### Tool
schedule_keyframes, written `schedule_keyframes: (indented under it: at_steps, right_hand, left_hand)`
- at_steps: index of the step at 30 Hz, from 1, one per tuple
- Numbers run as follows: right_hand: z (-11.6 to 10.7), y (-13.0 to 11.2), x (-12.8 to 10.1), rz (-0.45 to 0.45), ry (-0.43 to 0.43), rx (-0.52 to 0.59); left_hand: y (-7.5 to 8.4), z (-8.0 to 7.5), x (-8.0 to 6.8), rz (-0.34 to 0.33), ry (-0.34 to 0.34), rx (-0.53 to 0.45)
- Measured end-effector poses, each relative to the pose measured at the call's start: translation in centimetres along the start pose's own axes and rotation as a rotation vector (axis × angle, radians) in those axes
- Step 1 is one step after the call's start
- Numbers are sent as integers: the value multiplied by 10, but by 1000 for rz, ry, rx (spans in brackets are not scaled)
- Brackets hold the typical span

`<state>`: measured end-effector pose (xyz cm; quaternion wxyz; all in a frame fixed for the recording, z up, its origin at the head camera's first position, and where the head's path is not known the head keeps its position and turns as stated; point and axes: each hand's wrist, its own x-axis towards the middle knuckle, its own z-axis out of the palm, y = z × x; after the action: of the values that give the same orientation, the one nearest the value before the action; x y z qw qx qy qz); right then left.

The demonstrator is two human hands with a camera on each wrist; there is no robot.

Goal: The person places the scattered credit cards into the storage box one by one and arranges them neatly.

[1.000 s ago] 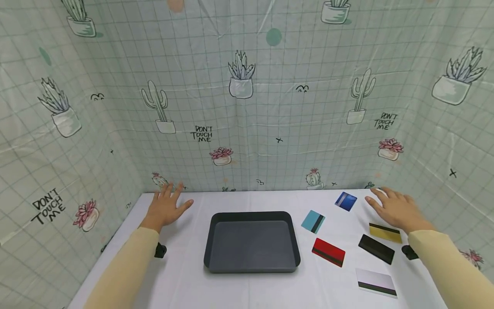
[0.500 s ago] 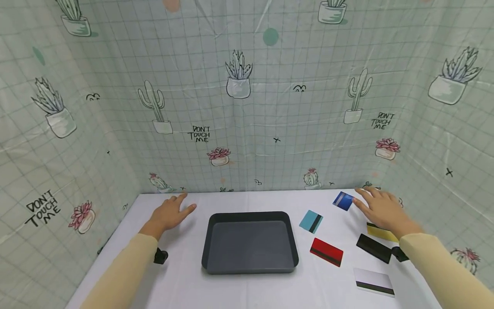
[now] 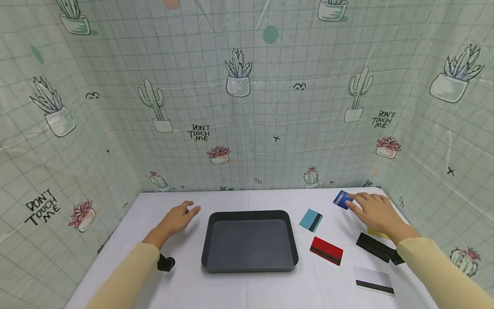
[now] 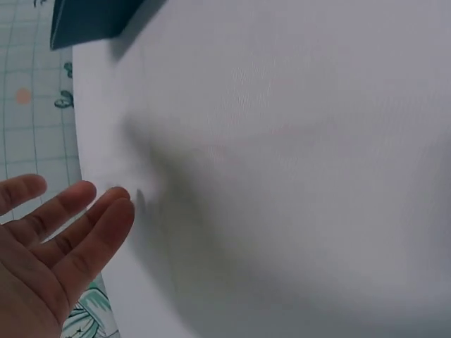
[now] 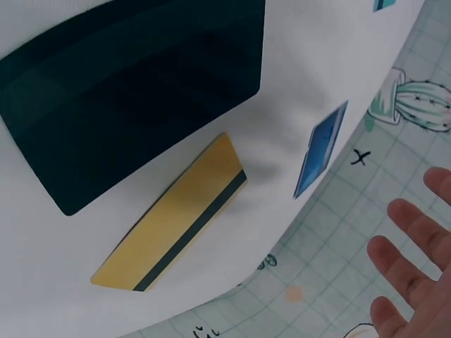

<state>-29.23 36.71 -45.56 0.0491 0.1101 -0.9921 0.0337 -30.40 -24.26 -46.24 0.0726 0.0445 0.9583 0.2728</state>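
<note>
Head view, right hand: the right hand (image 3: 376, 211) is reaching with fingers extended and holding nothing, fingertips arriving at the glossy dark blue plastic card (image 3: 342, 199), which is lying flat on the white table (image 3: 247, 287) at its far right.
Head view, left hand: the left hand (image 3: 178, 216) is hovering relaxed and open beside the dark grey rectangular plastic tray (image 3: 249, 241).
Left wrist view: the fingers (image 4: 84, 232) are spreading loosely above the table, gripping nothing.
Right wrist view: the blue card (image 5: 320, 149) is lying apart from the fingertips (image 5: 405, 264), its long axis running diagonally towards the patterned wall, near the gold striped card (image 5: 173, 215).
</note>
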Motion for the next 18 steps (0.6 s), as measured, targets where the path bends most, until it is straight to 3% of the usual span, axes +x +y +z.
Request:
schedule_keyframes:
  at_steps: [5, 11, 18]
  right_hand:
    - [2, -5, -2, -24, 9, 2]
    - [6, -10, -6, -33, 1, 47]
    - [10, -19, -9, -53, -20, 78]
  left_hand:
    - [7, 4, -9, -70, -50, -189]
    - [18, 12, -18, -93, -100, -384]
    - [27, 21, -29, -118, -110, -463]
